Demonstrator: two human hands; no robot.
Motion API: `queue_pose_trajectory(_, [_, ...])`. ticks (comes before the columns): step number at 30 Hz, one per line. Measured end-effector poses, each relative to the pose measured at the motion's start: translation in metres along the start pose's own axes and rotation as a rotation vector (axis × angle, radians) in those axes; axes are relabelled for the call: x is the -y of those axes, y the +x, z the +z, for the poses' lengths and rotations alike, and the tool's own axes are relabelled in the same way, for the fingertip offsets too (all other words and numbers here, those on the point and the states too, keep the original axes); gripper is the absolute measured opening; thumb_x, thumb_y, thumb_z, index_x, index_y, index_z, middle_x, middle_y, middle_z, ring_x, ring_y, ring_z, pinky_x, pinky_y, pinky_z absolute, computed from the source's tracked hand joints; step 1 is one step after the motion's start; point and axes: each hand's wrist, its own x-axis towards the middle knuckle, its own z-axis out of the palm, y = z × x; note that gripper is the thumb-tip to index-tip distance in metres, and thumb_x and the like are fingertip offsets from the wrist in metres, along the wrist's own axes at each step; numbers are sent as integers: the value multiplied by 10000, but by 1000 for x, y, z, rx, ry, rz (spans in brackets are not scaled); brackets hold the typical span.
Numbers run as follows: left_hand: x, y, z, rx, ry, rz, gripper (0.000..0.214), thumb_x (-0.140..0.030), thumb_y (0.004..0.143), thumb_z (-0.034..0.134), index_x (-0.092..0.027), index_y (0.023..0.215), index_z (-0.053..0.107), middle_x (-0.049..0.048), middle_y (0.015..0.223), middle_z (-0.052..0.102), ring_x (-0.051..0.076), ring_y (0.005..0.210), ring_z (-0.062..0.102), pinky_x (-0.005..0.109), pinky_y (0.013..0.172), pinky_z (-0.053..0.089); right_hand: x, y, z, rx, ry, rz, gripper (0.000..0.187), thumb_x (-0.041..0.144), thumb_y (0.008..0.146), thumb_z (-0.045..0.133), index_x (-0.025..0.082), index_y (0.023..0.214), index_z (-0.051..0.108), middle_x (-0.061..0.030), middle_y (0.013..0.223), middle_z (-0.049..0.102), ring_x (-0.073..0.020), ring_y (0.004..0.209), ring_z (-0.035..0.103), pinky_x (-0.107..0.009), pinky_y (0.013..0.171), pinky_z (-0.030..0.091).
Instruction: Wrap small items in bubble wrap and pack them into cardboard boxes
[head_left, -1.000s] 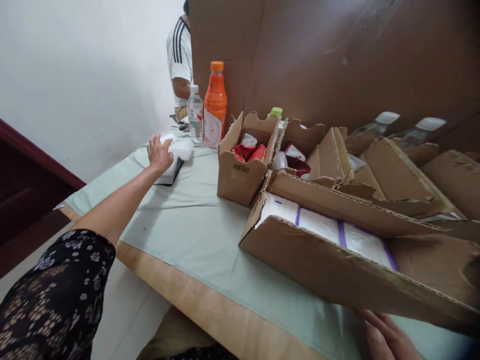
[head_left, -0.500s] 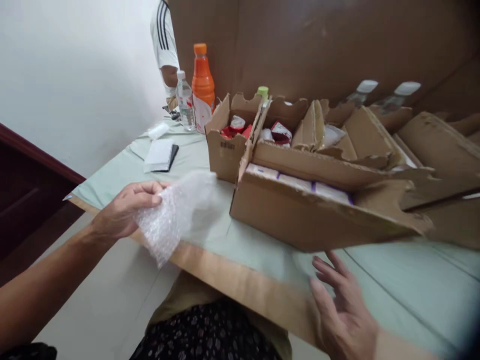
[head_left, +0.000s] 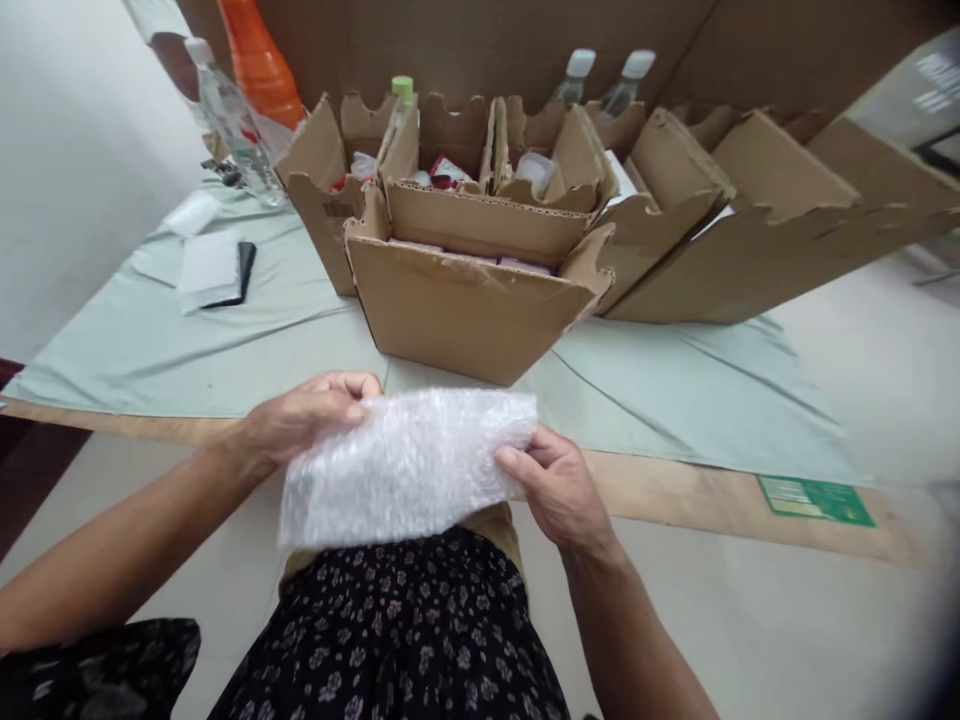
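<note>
Nearest, below the fingers of both hands, lies a dark flowered skirt (head_left: 397, 640). Just above it, the bubble wrap (head_left: 409, 470) hangs in the air between the two hands. The left hand (head_left: 311, 415) pinches its upper left part, thumb on the near face and the other fingers mostly out of sight behind. The right hand (head_left: 559, 480) pinches the opposite end in the same way. Half a second ago only the left fingers had the wrap, while the right ones were spread and bare beside the cardboard; now both ends are held and the wrap lies broad and fairly flat, so the two hands share control of it. Past the fingers runs the table's wooden edge (head_left: 690, 490), then a pale green cloth (head_left: 300, 350). Straight beyond the gap between the hands sits the front cardboard box (head_left: 457, 310), touching neither. Beyond the left fingers, well apart, lies a white packet (head_left: 210, 268) partly over something black (head_left: 246, 272). Farther off stand a row of boxes (head_left: 720, 280) and, beyond the left fingers, an orange bottle (head_left: 259, 65).
</note>
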Motion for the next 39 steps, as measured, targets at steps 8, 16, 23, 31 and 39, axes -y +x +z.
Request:
queue_pose_trajectory(8, [22, 12, -20, -462, 953, 481, 329, -448, 892, 659, -200, 1102, 716, 125, 1159, 767, 296, 1093, 705, 424, 866, 604, -10, 10, -39, -376, -765, -159, 430, 462, 946, 642, 182, 1270, 684, -94, 1015, 774, -233, 845, 711, -397, 740, 595])
queue_pose_trajectory(16, [73, 9, -10, -105, 1261, 701, 439, -417, 907, 720, -204, 1288, 677, 183, 1385, 669, 378, 1287, 611, 590, 1085, 491, -17, 17, -54, 43, -1079, -447, 317, 194, 982, 550, 318, 1175, 769, -81, 1533, 583, -318, 1341, 594, -590, 1047, 538])
queue_pose_trajectory(23, [64, 0, -14, -135, 1157, 619, 588, -455, 853, 768, -216, 1376, 645, 178, 1433, 642, 382, 1311, 602, 587, 1115, 482, 23, 13, -41, 126, -713, -276, 249, 380, 1023, 598, 305, 1076, 830, -70, 1471, 656, -297, 1357, 613, -543, 1095, 537])
queue_pose_trajectory(31, [57, -3, -7, -166, 928, 537, 210, -330, 885, 647, -249, 1032, 774, 114, 1323, 730, 318, 1237, 665, 556, 1108, 511, 40, 3, -37, 11, -393, -128, 233, 461, 957, 688, 289, 976, 844, -47, 1140, 808, -226, 1038, 743, -412, 891, 637])
queue_pose_trajectory(39, [37, -10, -6, -401, 608, 371, 220, -446, 842, 707, -236, 883, 757, 54, 866, 777, 222, 789, 710, 331, 719, 572, 19, 20, -23, -371, -437, -262, 227, 400, 951, 663, 206, 973, 779, -6, 754, 726, -140, 633, 633, -286, 597, 539])
